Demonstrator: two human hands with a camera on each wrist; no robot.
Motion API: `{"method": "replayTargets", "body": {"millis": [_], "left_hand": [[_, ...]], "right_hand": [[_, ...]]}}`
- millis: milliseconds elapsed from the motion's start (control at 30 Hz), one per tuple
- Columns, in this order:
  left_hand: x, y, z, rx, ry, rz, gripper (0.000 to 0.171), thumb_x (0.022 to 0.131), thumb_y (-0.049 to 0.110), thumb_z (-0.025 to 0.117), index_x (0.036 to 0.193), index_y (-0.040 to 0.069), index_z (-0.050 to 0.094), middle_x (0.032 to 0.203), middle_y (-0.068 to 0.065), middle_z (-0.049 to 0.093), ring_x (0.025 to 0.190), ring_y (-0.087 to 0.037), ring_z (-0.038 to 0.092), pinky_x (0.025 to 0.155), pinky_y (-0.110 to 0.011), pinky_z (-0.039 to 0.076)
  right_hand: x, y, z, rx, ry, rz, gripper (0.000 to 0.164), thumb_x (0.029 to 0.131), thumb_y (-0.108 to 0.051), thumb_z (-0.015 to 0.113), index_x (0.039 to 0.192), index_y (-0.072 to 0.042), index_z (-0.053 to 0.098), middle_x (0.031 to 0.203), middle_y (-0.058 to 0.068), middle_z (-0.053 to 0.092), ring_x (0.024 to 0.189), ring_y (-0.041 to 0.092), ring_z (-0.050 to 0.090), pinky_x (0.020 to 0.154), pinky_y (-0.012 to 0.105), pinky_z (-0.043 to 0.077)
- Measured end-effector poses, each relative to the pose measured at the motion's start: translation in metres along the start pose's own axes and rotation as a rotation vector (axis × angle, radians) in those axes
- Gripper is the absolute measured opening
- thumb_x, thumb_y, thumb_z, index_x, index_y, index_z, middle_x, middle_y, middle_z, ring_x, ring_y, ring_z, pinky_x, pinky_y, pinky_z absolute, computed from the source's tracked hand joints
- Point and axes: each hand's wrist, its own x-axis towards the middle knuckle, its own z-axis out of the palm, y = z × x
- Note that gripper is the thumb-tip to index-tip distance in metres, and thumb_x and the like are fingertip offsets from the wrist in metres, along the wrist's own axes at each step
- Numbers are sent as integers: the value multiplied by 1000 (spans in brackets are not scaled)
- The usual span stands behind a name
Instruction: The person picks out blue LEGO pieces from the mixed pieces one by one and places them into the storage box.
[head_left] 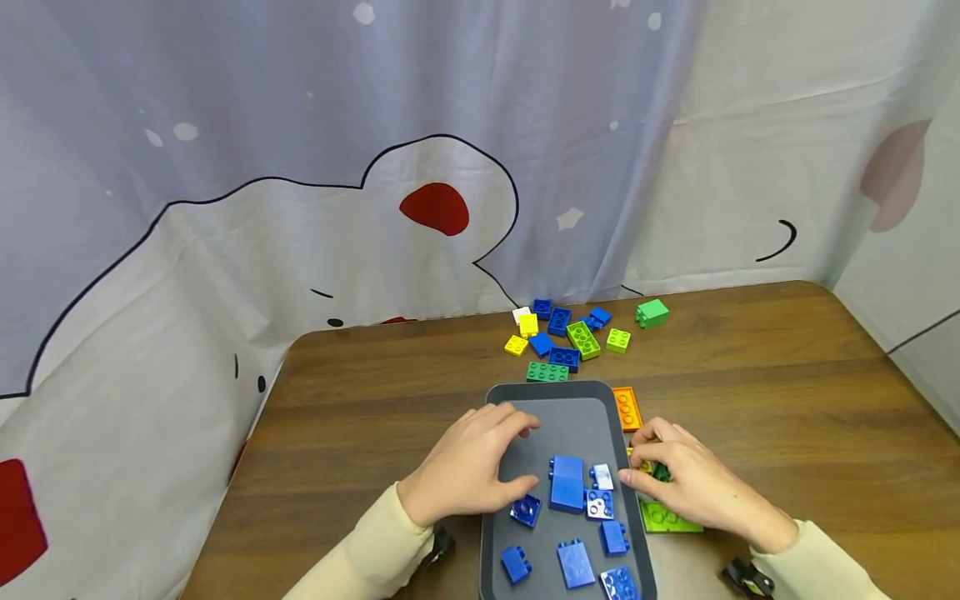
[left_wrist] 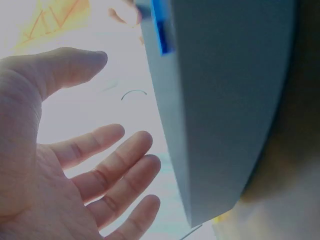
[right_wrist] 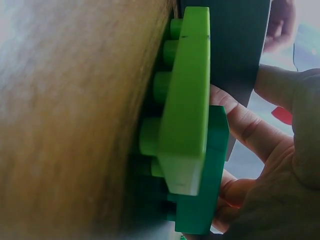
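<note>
My left hand (head_left: 483, 458) hovers over the left side of a dark grey tray (head_left: 551, 389), thumb and fingers spread with nothing between them. Several blue toy building bricks, among them a large one (head_left: 567, 483), lie in the tray near its middle and front. Beside the tray's right rim is my right hand (head_left: 686, 479), its fingers loosely bent over a yellow brick (head_left: 639, 460) and a dark green brick (head_left: 662, 472). A gap shows between its thumb and index finger. In the right wrist view, a light green brick (right_wrist: 187, 100) partly hides the fingertips.
Behind the tray lie loose bricks in blue, yellow, white and green, including a flat green one (head_left: 547, 372). An orange brick (head_left: 627, 408) sits along the tray's right side. The wooden table (head_left: 375, 375) ends at a printed curtain (head_left: 300, 250).
</note>
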Motion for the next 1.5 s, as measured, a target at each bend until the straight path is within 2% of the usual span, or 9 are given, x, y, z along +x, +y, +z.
{"method": "replayTargets", "body": {"millis": [167,433,567,767,900,1100,1267,1500], "left_hand": [[21,-6,-7,23,29,-2,58,85,47,79,132,18,65,112,5,68,100,-11,62,86,-32,55],[62,-19,-12,43,10,-21,56,87,45,78,134,17,65,114,2,71,100,-14,64,89,-35,57],[80,-25,-14,47,-8,-40,52,89,43,76,132,17,65,114,2,71,97,-13,65,85,-31,58],[103,-32,-12,37,-60,-85,49,91,42,73,133,17,64,119,1,70,103,-13,65,90,-32,59],[118,-36,-9,41,-93,-104,51,93,40,71,137,16,62,121,-2,70,100,-13,64,88,-33,59],[139,-35,-3,170,-137,-107,50,94,42,69,136,16,62,119,0,67,94,-13,61,86,-31,58],[155,-33,6,285,-177,-108,51,95,43,67,138,16,60,121,0,66,101,-13,63,85,-33,59],[171,-32,16,335,-234,-135,55,96,46,67,142,19,58,127,-2,65,110,-16,66,87,-38,61]], "right_hand": [[0,0,0,9,-17,21,19,95,-49,71,79,-37,68,113,-4,60,106,19,56,89,47,52],[0,0,0,13,-16,28,19,95,-47,72,79,-37,68,113,-4,60,105,19,56,88,47,52],[-1,0,0,10,-15,30,19,95,-47,72,79,-37,68,113,-4,60,105,19,55,88,46,51],[0,0,0,7,-16,28,19,95,-47,72,80,-37,68,113,-4,60,104,18,55,88,46,52],[0,0,-1,3,-18,25,19,95,-48,71,80,-37,68,112,-4,60,104,18,56,88,46,52],[0,0,-1,-2,-8,17,19,95,-47,72,80,-37,68,112,-4,60,104,18,56,87,46,52],[-2,1,-1,-9,4,7,18,95,-46,72,80,-36,68,112,-4,61,103,18,56,86,45,52],[-1,0,1,-14,14,-6,18,95,-46,72,80,-37,67,111,-6,60,102,17,56,85,44,52]]}}
